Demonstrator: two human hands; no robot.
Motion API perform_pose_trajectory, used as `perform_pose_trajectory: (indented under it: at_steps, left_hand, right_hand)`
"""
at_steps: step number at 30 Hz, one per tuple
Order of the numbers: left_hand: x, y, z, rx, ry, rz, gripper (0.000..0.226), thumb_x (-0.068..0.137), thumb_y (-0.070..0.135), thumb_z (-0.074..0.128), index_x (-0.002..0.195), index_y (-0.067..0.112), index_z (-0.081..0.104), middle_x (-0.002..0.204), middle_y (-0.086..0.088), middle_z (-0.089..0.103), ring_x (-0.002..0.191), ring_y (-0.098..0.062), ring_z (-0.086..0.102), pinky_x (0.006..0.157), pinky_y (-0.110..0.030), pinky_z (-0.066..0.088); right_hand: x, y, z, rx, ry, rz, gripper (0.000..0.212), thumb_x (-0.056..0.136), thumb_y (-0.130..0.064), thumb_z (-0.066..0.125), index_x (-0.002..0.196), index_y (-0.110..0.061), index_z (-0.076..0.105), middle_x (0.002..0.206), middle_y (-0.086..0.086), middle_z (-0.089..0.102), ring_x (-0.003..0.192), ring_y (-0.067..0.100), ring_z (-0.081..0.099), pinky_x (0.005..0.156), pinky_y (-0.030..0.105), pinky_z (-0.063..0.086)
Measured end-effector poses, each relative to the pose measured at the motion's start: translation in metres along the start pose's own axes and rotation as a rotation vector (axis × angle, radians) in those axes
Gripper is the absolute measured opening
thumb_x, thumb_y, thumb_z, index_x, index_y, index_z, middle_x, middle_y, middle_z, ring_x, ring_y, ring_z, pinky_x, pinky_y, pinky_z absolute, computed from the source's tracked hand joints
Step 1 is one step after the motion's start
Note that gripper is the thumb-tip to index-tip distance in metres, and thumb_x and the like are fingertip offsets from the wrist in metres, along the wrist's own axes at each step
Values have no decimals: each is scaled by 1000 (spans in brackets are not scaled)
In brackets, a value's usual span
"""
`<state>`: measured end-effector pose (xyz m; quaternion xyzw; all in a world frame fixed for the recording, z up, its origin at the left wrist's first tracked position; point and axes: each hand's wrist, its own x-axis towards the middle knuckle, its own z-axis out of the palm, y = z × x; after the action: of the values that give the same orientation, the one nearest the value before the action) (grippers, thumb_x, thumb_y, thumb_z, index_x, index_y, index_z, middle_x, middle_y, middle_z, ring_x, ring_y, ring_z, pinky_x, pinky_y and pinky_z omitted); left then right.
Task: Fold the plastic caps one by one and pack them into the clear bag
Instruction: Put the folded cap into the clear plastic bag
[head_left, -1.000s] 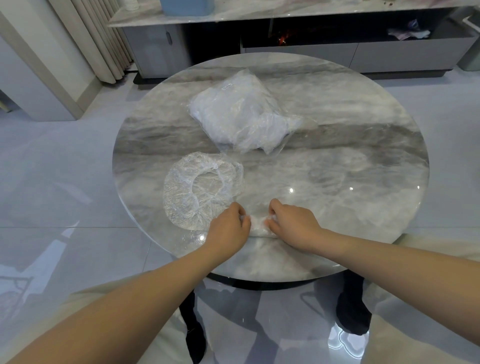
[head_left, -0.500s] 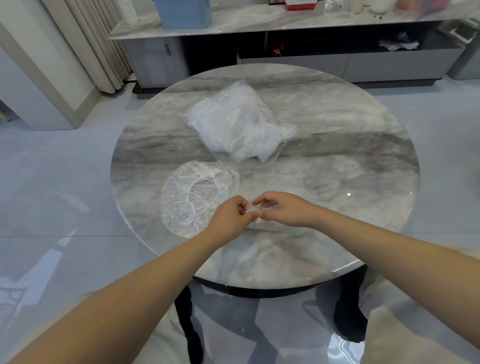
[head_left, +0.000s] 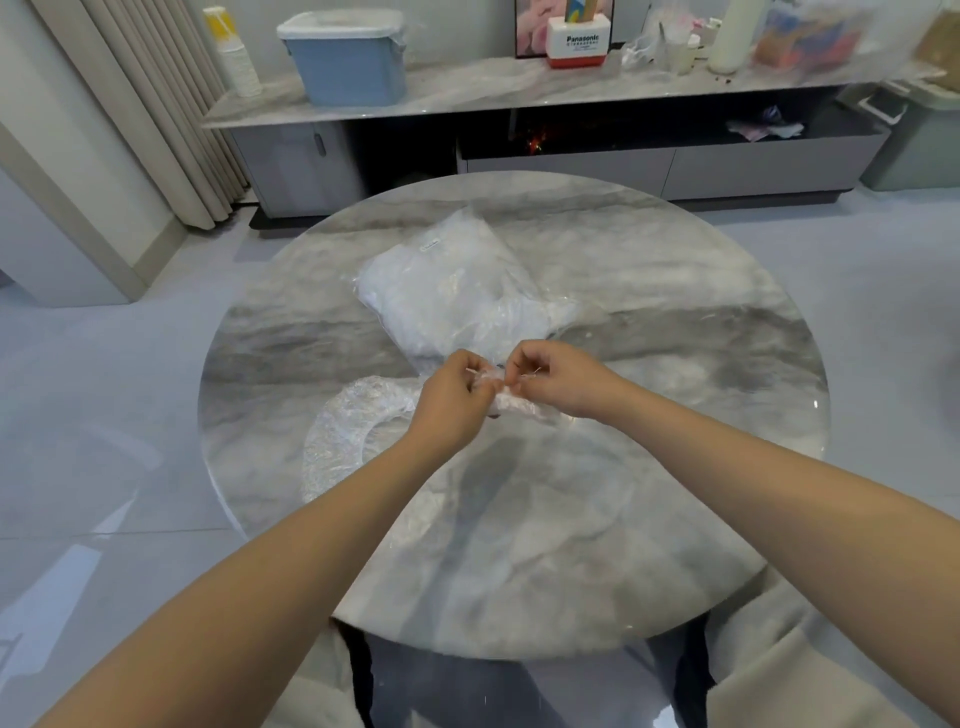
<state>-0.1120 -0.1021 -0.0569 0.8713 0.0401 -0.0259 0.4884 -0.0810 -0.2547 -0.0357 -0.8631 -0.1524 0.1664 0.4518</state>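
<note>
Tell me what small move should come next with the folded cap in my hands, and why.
Probably carry the folded cap forward to the clear bag and slip it in. Both the left hand and right hand already pinch it into a small bundle above the table, and the bag lies just beyond.

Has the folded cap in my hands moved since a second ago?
Yes. The folded cap has moved away from the table's near edge, toward the clear bag, which it now almost reaches.

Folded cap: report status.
Left hand and right hand pinch small folded clear plastic cap. Stuffed clear bag just beyond. Nothing between.
</note>
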Motion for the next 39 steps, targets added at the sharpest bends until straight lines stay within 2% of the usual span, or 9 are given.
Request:
perform_pose_trajectory:
  at_steps: [3,6,9,12,18,24,31,35,39]
  left_hand:
    - [11,0,2,33,77,34,8,95,22,50,101,17,52,94,4,58,70,-4,58,57,-16,43]
    - [26,-10,0,251,194,139,14,92,16,51,104,14,58,113,-2,50,95,-15,54,77,-25,44]
    - [39,-23,0,468,206,231,23,90,15,52,109,12,65,132,-8,45,124,-24,39,101,-32,31]
    - [44,-28,4,599,86,159,39,92,20,48,130,14,53,154,-6,22,139,-24,19,110,-38,16]
    - [45,-29,6,590,50,153,66,92,20,44,150,11,14,159,-2,8,143,-19,12,111,-37,15]
    - [43,-32,5,466,25,196,67,91,15,46,150,7,15,158,-5,11,145,-17,9,118,-37,16]
    - [44,-40,0,436,16,222,64,90,15,47,148,6,22,157,-5,17,139,-19,28,108,-28,33]
    - [44,-40,1,443,14,226,63,90,15,47,147,4,24,157,-6,17,139,-22,29,110,-34,33]
    - [45,-44,-2,482,28,227,62,89,14,47,146,3,26,157,-9,16,139,-24,29,111,-38,31]
  right_hand:
    - [17,3,-4,-10,48,33,14,87,-5,60,89,-13,71,89,-7,66,83,3,57,68,5,41]
    - [35,7,-7,8,147,78,19,89,-3,56,99,-8,72,104,-1,68,93,5,58,77,11,41]
    - [51,13,-6,29,267,139,28,90,-1,49,106,-9,70,115,2,66,101,10,57,83,18,41]
    - [63,20,-3,9,305,213,36,90,1,45,118,-8,64,127,6,60,110,15,55,87,20,41]
    - [82,27,8,-32,230,230,48,92,-5,47,140,-10,44,146,3,42,135,17,38,105,24,31]
    - [113,25,29,-9,214,146,60,95,-12,51,149,-14,24,156,2,22,142,16,23,113,25,22]
    - [165,36,46,-58,258,147,73,93,-6,50,151,-8,7,159,9,3,147,19,0,113,22,6]
    - [177,47,54,-309,294,170,70,93,-14,49,150,-6,10,154,19,13,143,31,11,113,31,10]
    - [168,40,59,-496,353,188,68,92,-27,49,149,-11,16,151,13,16,132,34,23,107,37,23]
